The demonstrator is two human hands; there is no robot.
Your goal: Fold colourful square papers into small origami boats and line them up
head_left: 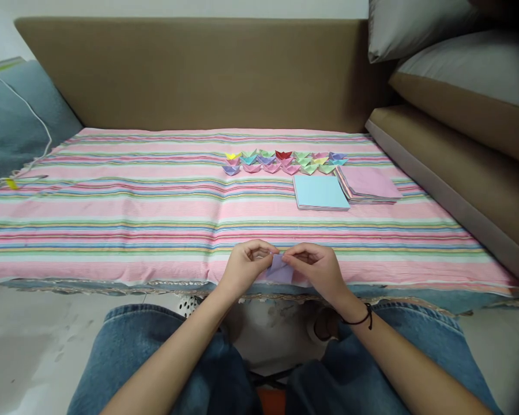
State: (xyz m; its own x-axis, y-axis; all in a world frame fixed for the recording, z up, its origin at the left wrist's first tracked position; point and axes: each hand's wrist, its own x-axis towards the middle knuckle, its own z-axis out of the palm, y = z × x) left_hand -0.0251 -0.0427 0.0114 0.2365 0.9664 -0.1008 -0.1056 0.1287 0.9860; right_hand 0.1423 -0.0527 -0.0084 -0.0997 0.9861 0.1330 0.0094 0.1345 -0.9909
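A small folded piece of purple paper (279, 270) is held between both hands at the near edge of the striped cloth (134, 219). My left hand (244, 268) pinches its left side with curled fingers. My right hand (318, 270), with a black band at the wrist, pinches its right side. Farther back, several small folded paper boats (285, 162) in mixed colours lie in two rows. In front of them sit a stack of light blue paper squares (320, 192) and a stack topped with pink paper (369, 184).
A brown sofa backrest (207, 72) stands behind the cloth, with grey and brown cushions (467, 86) at the right. A white cable (30, 109) and a teal cushion (12, 121) lie at the far left. My jeans-clad knees (155, 357) are below the edge.
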